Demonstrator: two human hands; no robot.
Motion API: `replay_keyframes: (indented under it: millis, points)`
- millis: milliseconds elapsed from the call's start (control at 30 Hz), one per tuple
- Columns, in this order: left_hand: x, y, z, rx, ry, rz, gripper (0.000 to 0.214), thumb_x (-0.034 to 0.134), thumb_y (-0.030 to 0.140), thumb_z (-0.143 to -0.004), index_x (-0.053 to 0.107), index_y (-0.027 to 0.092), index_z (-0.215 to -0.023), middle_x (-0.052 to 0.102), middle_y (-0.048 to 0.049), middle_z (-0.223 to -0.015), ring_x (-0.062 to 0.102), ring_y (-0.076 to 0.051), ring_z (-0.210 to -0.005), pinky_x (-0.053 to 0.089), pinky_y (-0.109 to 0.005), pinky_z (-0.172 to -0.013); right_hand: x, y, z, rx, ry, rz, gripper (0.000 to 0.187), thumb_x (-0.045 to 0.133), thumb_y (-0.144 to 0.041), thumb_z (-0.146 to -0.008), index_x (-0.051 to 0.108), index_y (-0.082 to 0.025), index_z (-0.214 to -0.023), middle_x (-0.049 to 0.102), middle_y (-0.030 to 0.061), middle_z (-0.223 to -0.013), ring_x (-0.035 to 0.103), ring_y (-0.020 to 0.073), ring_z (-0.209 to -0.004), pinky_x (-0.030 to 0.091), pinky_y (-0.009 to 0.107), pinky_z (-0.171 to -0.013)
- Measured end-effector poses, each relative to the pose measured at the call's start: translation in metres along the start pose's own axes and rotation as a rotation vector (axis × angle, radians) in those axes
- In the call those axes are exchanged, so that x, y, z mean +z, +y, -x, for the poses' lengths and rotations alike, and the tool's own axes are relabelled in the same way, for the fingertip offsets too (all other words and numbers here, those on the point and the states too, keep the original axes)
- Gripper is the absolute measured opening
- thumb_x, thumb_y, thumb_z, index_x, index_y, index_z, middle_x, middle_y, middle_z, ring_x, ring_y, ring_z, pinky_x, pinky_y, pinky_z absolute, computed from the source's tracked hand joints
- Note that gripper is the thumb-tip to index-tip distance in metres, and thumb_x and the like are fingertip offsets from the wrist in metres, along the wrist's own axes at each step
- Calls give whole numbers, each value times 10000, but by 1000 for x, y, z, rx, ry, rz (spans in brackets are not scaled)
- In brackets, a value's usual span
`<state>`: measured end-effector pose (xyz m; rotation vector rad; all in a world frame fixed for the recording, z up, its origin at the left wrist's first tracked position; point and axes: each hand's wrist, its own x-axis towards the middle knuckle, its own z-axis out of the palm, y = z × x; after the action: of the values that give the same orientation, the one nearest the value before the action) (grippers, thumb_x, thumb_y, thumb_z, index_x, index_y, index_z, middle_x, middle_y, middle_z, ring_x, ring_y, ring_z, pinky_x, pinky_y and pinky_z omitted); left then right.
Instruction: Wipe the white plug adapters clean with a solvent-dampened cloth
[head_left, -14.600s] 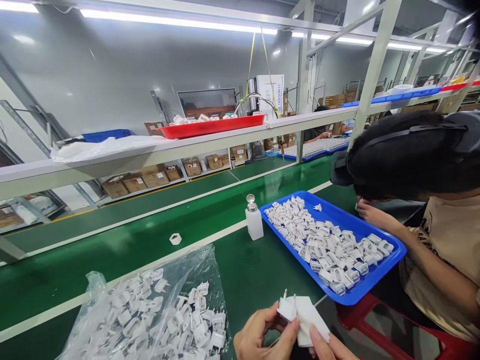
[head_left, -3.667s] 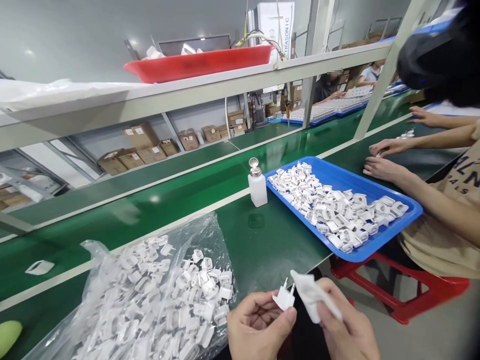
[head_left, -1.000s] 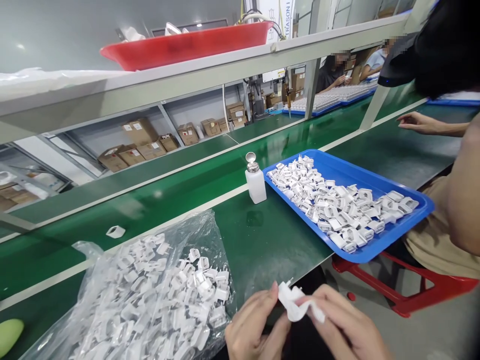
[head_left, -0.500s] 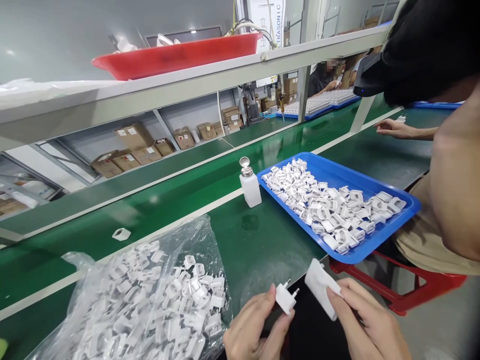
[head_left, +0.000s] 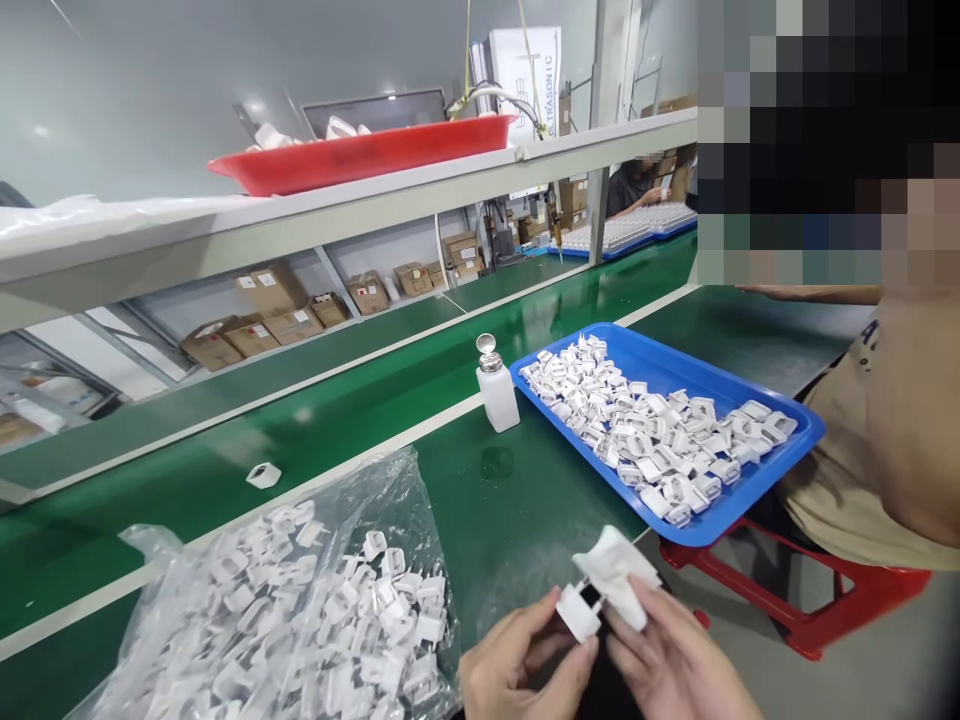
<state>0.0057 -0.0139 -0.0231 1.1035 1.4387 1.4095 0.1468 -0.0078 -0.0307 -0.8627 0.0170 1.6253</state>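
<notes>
At the bottom edge my left hand (head_left: 517, 665) pinches a small white plug adapter (head_left: 577, 611). My right hand (head_left: 675, 665) holds a folded white cloth (head_left: 616, 574) pressed against the adapter's pin end. To their left a clear plastic bag (head_left: 300, 610) lies open on the green belt, full of the same white adapters. A blue tray (head_left: 780, 470) heaped with more adapters sits to the right, overhanging the table edge.
A white pump bottle (head_left: 495, 390) stands by the tray's left corner. One loose white part (head_left: 263, 475) lies on the conveyor belt. A person in a beige shirt (head_left: 892, 430) sits at my right on a red stool (head_left: 847, 600). A red tray (head_left: 360, 155) rests on the overhead shelf.
Half a second ago the cloth and the adapter were held apart; now my right hand has brought the cloth onto the adapter. The loose part on the conveyor has drifted rightward.
</notes>
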Motion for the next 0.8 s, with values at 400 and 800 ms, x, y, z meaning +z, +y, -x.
replay_keyframes:
  millis: [400, 800]
  points:
    - [142, 29, -119, 113, -247, -189, 417, 671, 135, -810, 665, 84, -1224, 707, -212, -1212, 757, -263, -869, 584, -417, -890, 5, -60, 3, -366, 206, 77, 602, 1036, -413, -409, 828, -159, -914, 787, 94, -1047, 686, 231, -955, 622, 192, -681]
    - [111, 33, -104, 218, -405, -159, 530, 613, 103, -807, 695, 142, -1329, 560, -199, -1524, 527, -365, -1386, 539, -475, -1040, -8, -61, 3, -330, 25, 125, 417, 1007, -327, -603, 839, -155, -943, 816, 92, -1003, 730, 178, -785, 636, 231, -705]
